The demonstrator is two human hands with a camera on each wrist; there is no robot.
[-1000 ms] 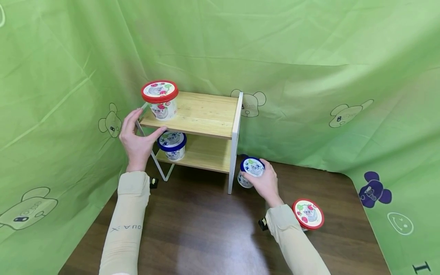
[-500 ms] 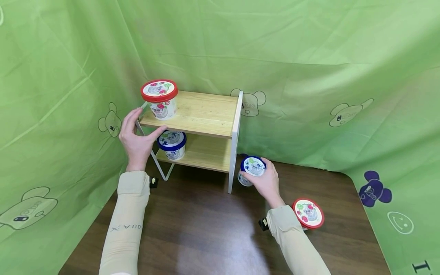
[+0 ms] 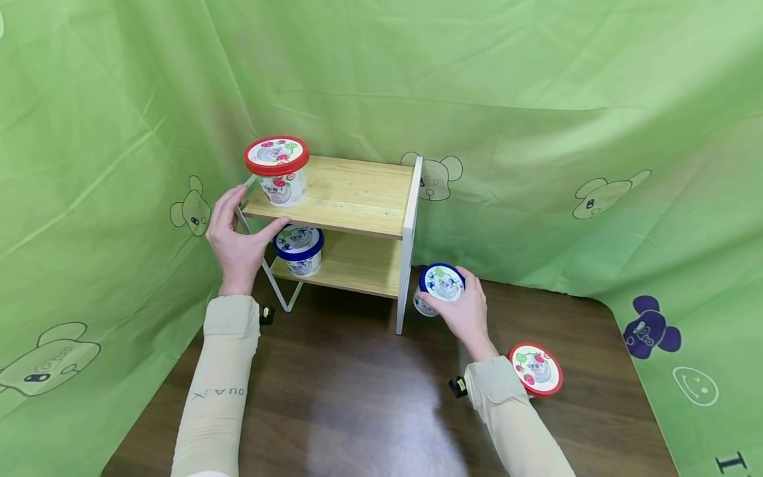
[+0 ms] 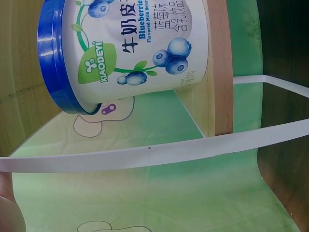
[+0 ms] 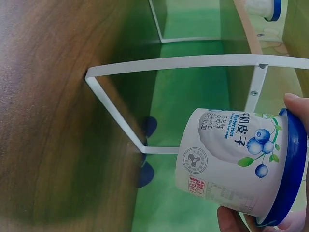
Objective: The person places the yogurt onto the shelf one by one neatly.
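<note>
My left hand (image 3: pixel 235 248) is at the left front corner of a two-tier wooden shelf (image 3: pixel 357 192), thumb and fingers spread wide. Its thumb lies by the upper board's front edge; its fingers are beside the white side frame (image 4: pixel 149 152). My right hand (image 3: pixel 467 308) grips a blue-lidded blueberry tub (image 5: pixel 231 164) near its lid, right of the shelf. The tub hangs just above the dark table. On the upper board's left end stands a red-lidded tub (image 3: pixel 277 169). Below it, another blue-lidded tub (image 4: pixel 140 48) stands on the lower board.
A second red-lidded tub (image 3: pixel 536 371) stands on the brown table (image 3: pixel 357 397), beside my right forearm. The shelf's white right side frame (image 3: pixel 407 252) rises close to the held tub. Green printed cloth (image 3: pixel 536 132) hangs behind and at both sides.
My right hand has raised the blue-lidded tub slightly, with a small drift to the right. My left hand and the other tubs stay where they were.
</note>
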